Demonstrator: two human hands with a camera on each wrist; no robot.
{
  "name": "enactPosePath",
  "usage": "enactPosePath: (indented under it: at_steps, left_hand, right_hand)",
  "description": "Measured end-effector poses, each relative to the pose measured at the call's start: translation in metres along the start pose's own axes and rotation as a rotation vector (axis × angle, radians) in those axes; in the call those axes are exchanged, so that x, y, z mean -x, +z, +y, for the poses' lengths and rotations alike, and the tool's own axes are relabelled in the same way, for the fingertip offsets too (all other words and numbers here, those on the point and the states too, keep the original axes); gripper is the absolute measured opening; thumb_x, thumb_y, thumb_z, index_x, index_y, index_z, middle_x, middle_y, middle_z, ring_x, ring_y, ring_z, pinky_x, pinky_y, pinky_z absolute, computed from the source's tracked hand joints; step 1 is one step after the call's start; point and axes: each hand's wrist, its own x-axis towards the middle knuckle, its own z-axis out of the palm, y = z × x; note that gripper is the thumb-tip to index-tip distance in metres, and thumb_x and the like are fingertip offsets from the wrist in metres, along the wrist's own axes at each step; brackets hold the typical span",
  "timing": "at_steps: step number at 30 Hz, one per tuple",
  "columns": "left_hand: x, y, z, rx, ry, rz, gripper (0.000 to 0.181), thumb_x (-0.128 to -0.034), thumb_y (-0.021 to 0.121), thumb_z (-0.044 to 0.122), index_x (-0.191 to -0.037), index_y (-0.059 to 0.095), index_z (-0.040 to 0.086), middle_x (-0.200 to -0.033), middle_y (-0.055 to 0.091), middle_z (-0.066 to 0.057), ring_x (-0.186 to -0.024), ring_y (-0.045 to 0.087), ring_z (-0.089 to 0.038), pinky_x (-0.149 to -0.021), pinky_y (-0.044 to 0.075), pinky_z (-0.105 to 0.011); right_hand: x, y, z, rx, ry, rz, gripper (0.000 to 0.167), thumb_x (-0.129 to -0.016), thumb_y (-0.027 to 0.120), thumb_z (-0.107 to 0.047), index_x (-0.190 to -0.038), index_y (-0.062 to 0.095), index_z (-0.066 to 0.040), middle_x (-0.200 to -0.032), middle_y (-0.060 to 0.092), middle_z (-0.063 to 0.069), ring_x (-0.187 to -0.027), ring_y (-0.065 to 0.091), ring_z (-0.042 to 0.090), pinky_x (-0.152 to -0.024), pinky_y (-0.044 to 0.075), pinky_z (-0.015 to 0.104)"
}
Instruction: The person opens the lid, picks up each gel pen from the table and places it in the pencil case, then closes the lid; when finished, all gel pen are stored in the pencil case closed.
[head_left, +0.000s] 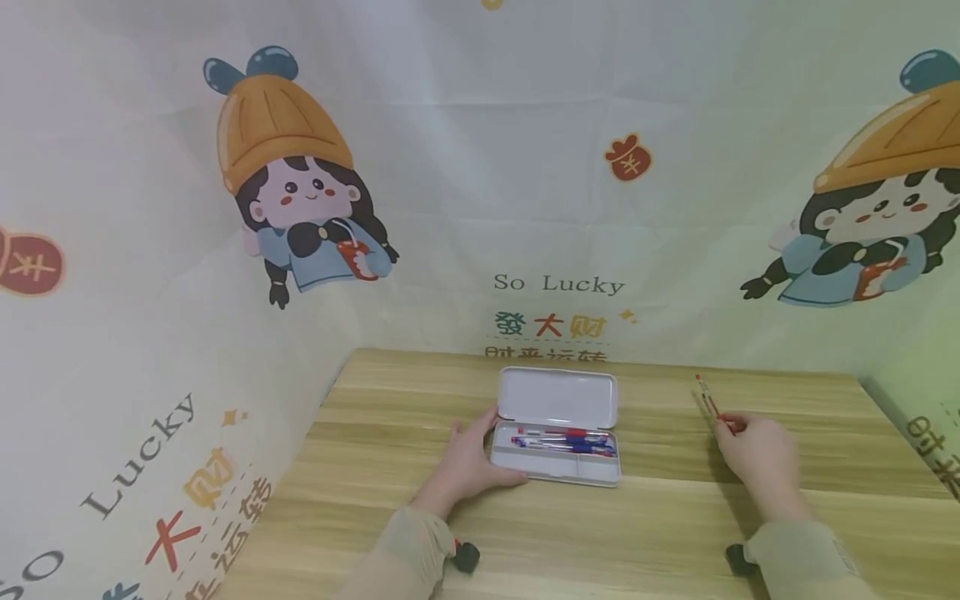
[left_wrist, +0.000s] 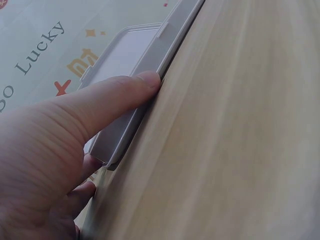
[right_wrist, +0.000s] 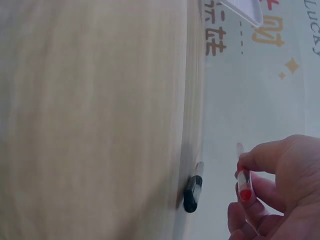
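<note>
An open white pencil case (head_left: pixel 536 467) lies on the wooden table, its lid (head_left: pixel 558 397) tipped back. Several clear pens with red and blue grips (head_left: pixel 566 442) lie in its rear compartment. My left hand (head_left: pixel 476 458) grips the case's left end, the thumb along the front wall and the fingers round the far side; the left wrist view shows the thumb pressed on the grey-looking wall (left_wrist: pixel 116 131). Off to the right, my right hand (head_left: pixel 761 458) pinches a red pen (right_wrist: pixel 244 182) between thumb and fingers, above the table. Beside it on the tabletop lies a black pen (right_wrist: pixel 192 192).
The wood-grain table (head_left: pixel 420 392) meets a printed cloth backdrop (head_left: pixel 450 167) at its back edge, and the cloth also hangs along both sides. Bare tabletop (head_left: pixel 660 492) shows between the case and my right hand.
</note>
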Motion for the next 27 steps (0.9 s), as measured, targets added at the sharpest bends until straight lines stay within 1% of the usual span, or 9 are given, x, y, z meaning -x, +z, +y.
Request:
enactPosePath:
  at_steps: [4, 8, 11, 15, 17, 21, 23, 27]
  left_hand:
    - [0.002, -0.003, -0.001, -0.016, -0.004, 0.008, 0.124, -0.0656, 0.105, 0.046, -0.17, 0.042, 0.021, -0.167, 0.057, -0.005, -0.159, 0.049, -0.035, -0.141, 0.005, -0.07]
    - [0.002, -0.004, 0.001, -0.005, 0.007, -0.006, 0.124, -0.0657, 0.104, 0.046, -0.17, 0.041, 0.022, -0.169, 0.056, -0.006, -0.16, 0.048, -0.035, -0.14, 0.003, -0.072]
    - [0.002, -0.003, 0.002, -0.006, 0.001, -0.007, 0.125, -0.0657, 0.104, 0.046, -0.171, 0.041, 0.022, -0.169, 0.055, -0.006, -0.161, 0.047, -0.034, -0.141, 0.002, -0.07]
    - [0.002, -0.004, 0.002, -0.01, -0.006, -0.008, 0.125, -0.066, 0.104, 0.046, -0.171, 0.04, 0.021, -0.169, 0.055, -0.007, -0.16, 0.048, -0.035, -0.141, 0.002, -0.069]
    - [0.002, -0.004, 0.002, -0.013, -0.008, -0.009, 0.125, -0.0663, 0.104, 0.047, -0.171, 0.04, 0.021, -0.169, 0.055, -0.007, -0.16, 0.048, -0.035, -0.141, 0.003, -0.069]
    - [0.002, -0.004, 0.002, -0.01, -0.006, -0.011, 0.125, -0.0665, 0.104, 0.047, -0.171, 0.04, 0.021, -0.169, 0.055, -0.007, -0.16, 0.048, -0.035, -0.141, 0.003, -0.07]
    - [0.002, -0.004, 0.002, -0.013, -0.005, -0.012, 0.125, -0.0667, 0.104, 0.047, -0.171, 0.04, 0.021, -0.169, 0.054, -0.007, -0.16, 0.048, -0.035, -0.141, 0.003, -0.07]
    - [0.001, -0.003, 0.001, -0.021, -0.005, -0.014, 0.126, -0.0668, 0.104, 0.048, -0.171, 0.039, 0.022, -0.171, 0.053, -0.006, -0.161, 0.046, -0.035, -0.141, 0.003, -0.07]
  right_hand:
    - [0.0, 0.006, -0.012, -0.013, -0.064, 0.013, 0.039, -0.104, 0.064, -0.025, -0.126, 0.077, 0.004, -0.115, 0.08, 0.026, -0.087, 0.073, 0.035, -0.061, 0.049, 0.032]
    - [0.003, 0.008, -0.021, -0.013, -0.086, 0.002, 0.038, -0.104, 0.065, -0.024, -0.128, 0.076, 0.003, -0.117, 0.079, 0.027, -0.075, 0.065, 0.026, -0.057, 0.044, 0.032]
    - [0.005, 0.01, -0.028, -0.017, -0.101, -0.012, 0.038, -0.105, 0.064, -0.024, -0.129, 0.076, 0.003, -0.12, 0.077, 0.03, -0.072, 0.06, 0.025, -0.055, 0.042, 0.032]
    - [0.009, 0.013, -0.039, -0.013, -0.142, 0.007, 0.036, -0.104, 0.066, -0.024, -0.127, 0.077, 0.002, -0.12, 0.075, 0.032, -0.079, 0.062, 0.029, -0.057, 0.041, 0.031]
    - [0.011, 0.015, -0.046, -0.024, -0.164, 0.019, 0.035, -0.104, 0.067, -0.023, -0.126, 0.077, 0.002, -0.12, 0.075, 0.031, -0.074, 0.059, 0.028, -0.055, 0.04, 0.03]
    - [0.012, 0.019, -0.058, -0.047, -0.21, 0.039, 0.033, -0.104, 0.068, -0.022, -0.125, 0.078, 0.001, -0.118, 0.075, 0.03, -0.066, 0.052, 0.022, -0.051, 0.038, 0.029]
    - [0.012, 0.02, -0.065, -0.055, -0.225, 0.042, 0.032, -0.104, 0.069, -0.022, -0.124, 0.079, 0.0, -0.117, 0.075, 0.029, -0.069, 0.055, 0.023, -0.054, 0.04, 0.029]
    - [0.013, 0.024, -0.079, -0.045, -0.255, 0.046, 0.03, -0.103, 0.072, -0.023, -0.123, 0.08, -0.002, -0.115, 0.075, 0.026, -0.086, 0.065, 0.031, -0.064, 0.046, 0.033]
